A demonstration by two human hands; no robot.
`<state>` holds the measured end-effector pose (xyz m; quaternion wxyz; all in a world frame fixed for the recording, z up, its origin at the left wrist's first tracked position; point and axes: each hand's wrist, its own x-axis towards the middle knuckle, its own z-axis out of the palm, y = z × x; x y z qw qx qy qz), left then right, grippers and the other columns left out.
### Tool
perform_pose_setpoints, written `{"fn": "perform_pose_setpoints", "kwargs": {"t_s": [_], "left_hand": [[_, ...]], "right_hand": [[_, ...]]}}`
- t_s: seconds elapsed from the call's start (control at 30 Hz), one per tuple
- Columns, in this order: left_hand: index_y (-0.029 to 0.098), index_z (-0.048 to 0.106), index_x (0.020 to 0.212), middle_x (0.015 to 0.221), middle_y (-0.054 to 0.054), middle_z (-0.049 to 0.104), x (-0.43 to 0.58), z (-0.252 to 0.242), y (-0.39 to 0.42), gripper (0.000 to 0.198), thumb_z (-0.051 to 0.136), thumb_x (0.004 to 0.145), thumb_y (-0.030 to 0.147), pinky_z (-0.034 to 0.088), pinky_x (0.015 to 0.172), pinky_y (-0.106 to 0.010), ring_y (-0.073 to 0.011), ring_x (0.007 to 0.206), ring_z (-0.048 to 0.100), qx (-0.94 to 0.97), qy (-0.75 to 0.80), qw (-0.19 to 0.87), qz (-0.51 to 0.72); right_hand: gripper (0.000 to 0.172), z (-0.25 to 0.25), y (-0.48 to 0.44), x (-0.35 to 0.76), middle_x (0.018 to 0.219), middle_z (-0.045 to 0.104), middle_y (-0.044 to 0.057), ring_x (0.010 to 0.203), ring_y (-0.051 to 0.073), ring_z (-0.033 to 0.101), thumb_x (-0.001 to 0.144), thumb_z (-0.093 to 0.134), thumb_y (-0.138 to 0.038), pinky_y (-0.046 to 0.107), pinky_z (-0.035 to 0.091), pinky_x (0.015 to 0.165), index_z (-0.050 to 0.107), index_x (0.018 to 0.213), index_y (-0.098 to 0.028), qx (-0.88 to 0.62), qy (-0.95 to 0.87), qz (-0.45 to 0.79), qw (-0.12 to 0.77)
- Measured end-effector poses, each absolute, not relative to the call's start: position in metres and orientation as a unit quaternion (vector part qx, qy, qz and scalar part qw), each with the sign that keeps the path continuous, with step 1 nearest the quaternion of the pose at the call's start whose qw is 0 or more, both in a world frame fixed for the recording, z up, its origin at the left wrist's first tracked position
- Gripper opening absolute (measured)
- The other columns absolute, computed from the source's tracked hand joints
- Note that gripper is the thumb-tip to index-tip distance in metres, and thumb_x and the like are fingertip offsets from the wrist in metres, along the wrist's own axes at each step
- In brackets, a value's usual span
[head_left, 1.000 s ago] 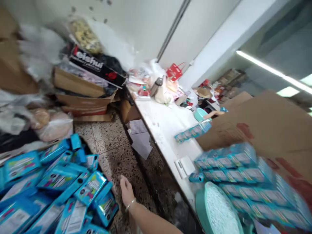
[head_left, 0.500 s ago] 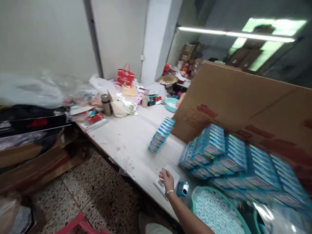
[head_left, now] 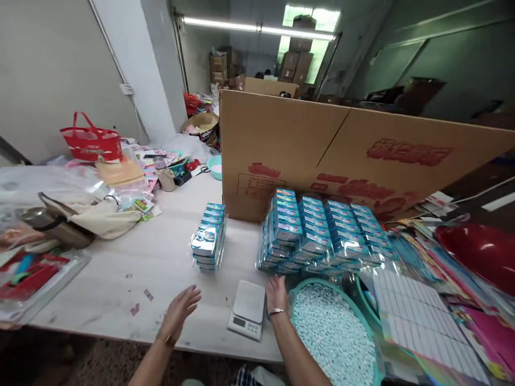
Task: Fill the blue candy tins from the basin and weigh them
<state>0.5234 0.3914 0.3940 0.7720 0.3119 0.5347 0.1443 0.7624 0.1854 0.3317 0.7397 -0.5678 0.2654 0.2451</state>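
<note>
My left hand point(head_left: 181, 311) hovers over the front of the white table, fingers stretched out and nothing in it. On the other side of a small white digital scale point(head_left: 247, 308), my right hand point(head_left: 277, 295) has its fingers partly extended, with no object visible in it. A bracelet circles that wrist. Beside the right forearm stands a turquoise basin point(head_left: 295, 289) full of small pale-blue and white pieces point(head_left: 333, 332). Beyond both hands is a short stack of blue boxes point(head_left: 209, 236) in clear wrap. A larger block of stacked blue boxes point(head_left: 317, 230) stands behind the basin.
A large cardboard sheet point(head_left: 281, 134) stands upright behind the boxes. At left lie a steel flask point(head_left: 56, 225), a cloth pouch point(head_left: 107, 220) and a red bag point(head_left: 92, 142). Printed sheets point(head_left: 426, 311) and a red bowl point(head_left: 478, 252) occupy the right. Paper scraps point(head_left: 148, 295) dot the table.
The view has swung right. My left hand has come into view. The single blue box beside my right hand is no longer visible, and that hand is now right of the scale.
</note>
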Motion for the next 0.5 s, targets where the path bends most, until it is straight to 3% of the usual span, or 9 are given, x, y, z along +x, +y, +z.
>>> {"fn": "perform_pose_setpoints", "kwargs": {"t_s": [0.13,0.27,0.37,0.5], "left_hand": [[0.019,0.066,0.085,0.093,-0.01,0.073,0.576,0.375,0.419,0.013,0.056,0.084,0.026,0.053,0.081,-0.033,-0.0248,0.099,0.069,0.288,0.588,0.752,0.077],[0.018,0.058,0.067,0.076,-0.009,0.066,0.558,0.344,0.434,0.022,0.047,0.087,0.02,0.053,0.069,-0.032,-0.023,0.081,0.071,0.285,0.625,0.726,-0.007],[0.016,0.058,0.081,0.09,-0.008,0.066,0.544,0.329,0.465,0.026,0.039,0.094,0.029,0.052,0.075,-0.032,-0.0195,0.085,0.068,0.301,0.64,0.707,-0.03],[0.018,0.055,0.106,0.133,-0.012,0.054,0.56,0.323,0.519,0.042,0.037,0.093,0.053,0.044,0.096,-0.035,-0.023,0.126,0.051,0.332,0.601,0.727,-0.012]], "right_hand": [[0.051,0.337,0.192,0.757,0.122,0.062,0.018,0.119,0.027,0.057,0.075,0.055,-0.063,0.035,0.047,0.093,0.063,0.1,-0.019,-0.544,0.299,0.227,0.75],[0.05,0.331,0.213,0.723,0.113,0.066,0.018,0.112,0.029,0.061,0.067,0.063,-0.064,0.038,0.048,0.09,0.065,0.088,-0.02,-0.534,0.332,0.217,0.746],[0.057,0.326,0.238,0.702,0.116,0.066,0.016,0.11,0.029,0.061,0.06,0.068,-0.067,0.04,0.047,0.091,0.067,0.092,-0.019,-0.542,0.323,0.244,0.737],[0.075,0.321,0.285,0.706,0.127,0.062,0.015,0.118,0.032,0.056,0.057,0.066,-0.078,0.048,0.04,0.098,0.068,0.107,-0.022,-0.564,0.259,0.328,0.712]]}}
